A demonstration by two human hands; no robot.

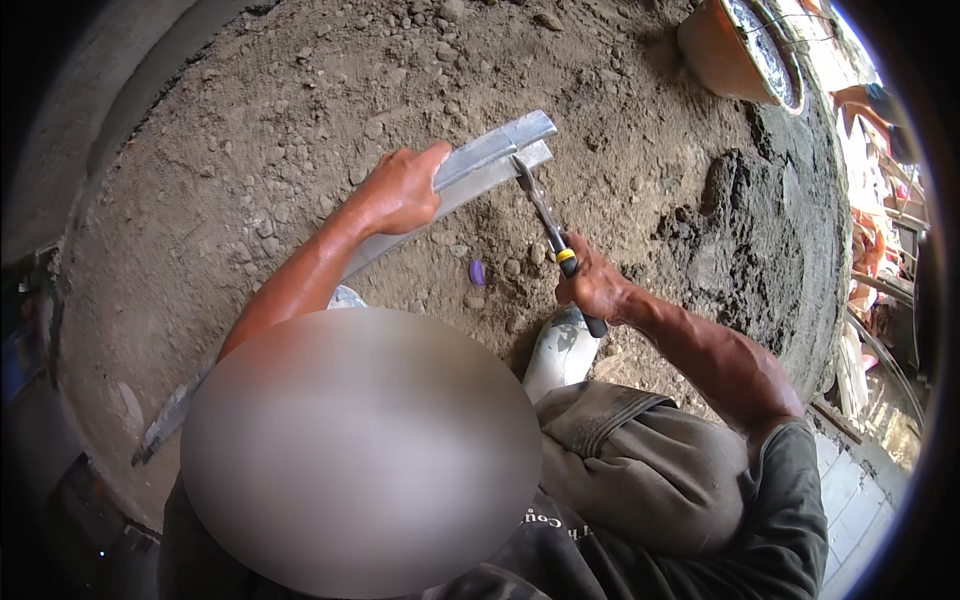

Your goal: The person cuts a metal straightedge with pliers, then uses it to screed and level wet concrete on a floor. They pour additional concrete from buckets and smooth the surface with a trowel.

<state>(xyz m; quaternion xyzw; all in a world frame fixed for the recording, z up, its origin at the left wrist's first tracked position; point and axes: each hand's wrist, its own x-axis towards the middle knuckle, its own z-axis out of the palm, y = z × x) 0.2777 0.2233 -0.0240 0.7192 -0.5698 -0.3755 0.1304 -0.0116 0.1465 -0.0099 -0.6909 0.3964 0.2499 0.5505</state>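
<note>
My left hand (405, 185) is closed around a long silver metal channel (490, 150), a short way from its far end. The channel slants down to the left, where the blurred oval hides part of it. In my right hand (595, 285) is a steel hand tool (538, 200) with a black grip and a yellow band. Its metal tip meets the near edge of the channel, beside a line across the metal. I cannot make out the exact kind of tool from this angle.
Loose dirt and small stones (270, 215) cover the ground, with a purple scrap (477, 273) on it. Dark wet mortar (765, 240) lies to the right. An orange bucket (715, 50) stands at the far right. My white boot (560, 355) is below the tool.
</note>
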